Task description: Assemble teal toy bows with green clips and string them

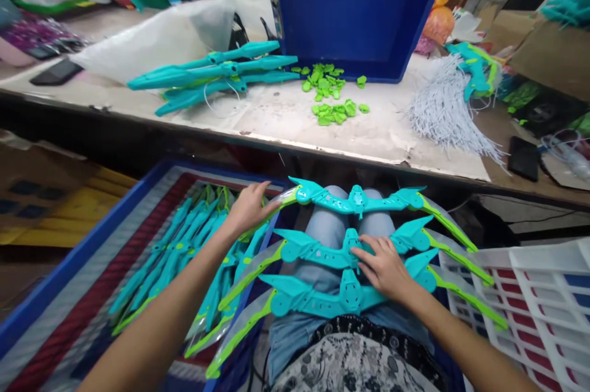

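Three teal toy bows with lime-green limbs lie across my lap: a far bow, a middle bow and a near bow. My left hand is at the left limb of the far bow, thumb and forefinger apart; its other fingers are partly hidden. At the centre of the middle bow, my right hand has its fingertips bent against the grip piece. Whether a small part sits under those fingertips cannot be made out.
A blue crate on the left holds several bows. On the workbench are stacked bows, small green pieces, a blue bin and white strings. A white basket stands at right.
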`<state>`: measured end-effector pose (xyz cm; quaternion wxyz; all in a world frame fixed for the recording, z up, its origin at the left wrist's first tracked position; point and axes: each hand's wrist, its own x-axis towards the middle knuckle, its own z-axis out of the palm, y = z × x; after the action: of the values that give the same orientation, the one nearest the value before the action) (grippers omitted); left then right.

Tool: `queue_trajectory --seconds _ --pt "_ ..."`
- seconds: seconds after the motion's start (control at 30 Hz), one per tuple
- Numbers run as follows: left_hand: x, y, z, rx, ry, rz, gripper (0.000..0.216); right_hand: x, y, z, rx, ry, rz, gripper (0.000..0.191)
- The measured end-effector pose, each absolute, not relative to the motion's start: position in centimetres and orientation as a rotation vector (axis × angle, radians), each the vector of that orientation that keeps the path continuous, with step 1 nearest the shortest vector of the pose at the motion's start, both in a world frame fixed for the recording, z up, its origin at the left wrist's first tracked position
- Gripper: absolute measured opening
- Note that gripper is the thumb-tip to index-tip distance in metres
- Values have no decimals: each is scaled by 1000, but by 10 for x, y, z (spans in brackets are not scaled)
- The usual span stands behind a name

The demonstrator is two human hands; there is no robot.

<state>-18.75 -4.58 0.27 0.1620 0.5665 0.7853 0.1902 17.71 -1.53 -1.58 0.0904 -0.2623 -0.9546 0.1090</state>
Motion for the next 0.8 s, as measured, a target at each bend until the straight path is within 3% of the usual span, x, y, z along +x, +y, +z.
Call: queue_trajectory --seconds 0.1,0.2,0.33,0.53,0.67,0.8 --pt "-138 -14 8 2093 1999 710 55 184 -25 -15 -831 -2799 405 33" --pt "-74 20 1 2220 1777 491 67 192 -32 -12 -897 -2791 514 35" --pt "-25 39 -15 2140 1863 169 85 196 -17 3 -895 -2815 648 30" --pt "-22 34 -23 2090 1850 273 81 110 116 42 -906 -2580 382 26" --pt "-21 35 -22 2030 1856 288 86 10 210 53 -1225 -2406 379 28" --pt "-25 38 -19 1964 1824 275 85 -42 247 53 -1434 -2324 387 26"
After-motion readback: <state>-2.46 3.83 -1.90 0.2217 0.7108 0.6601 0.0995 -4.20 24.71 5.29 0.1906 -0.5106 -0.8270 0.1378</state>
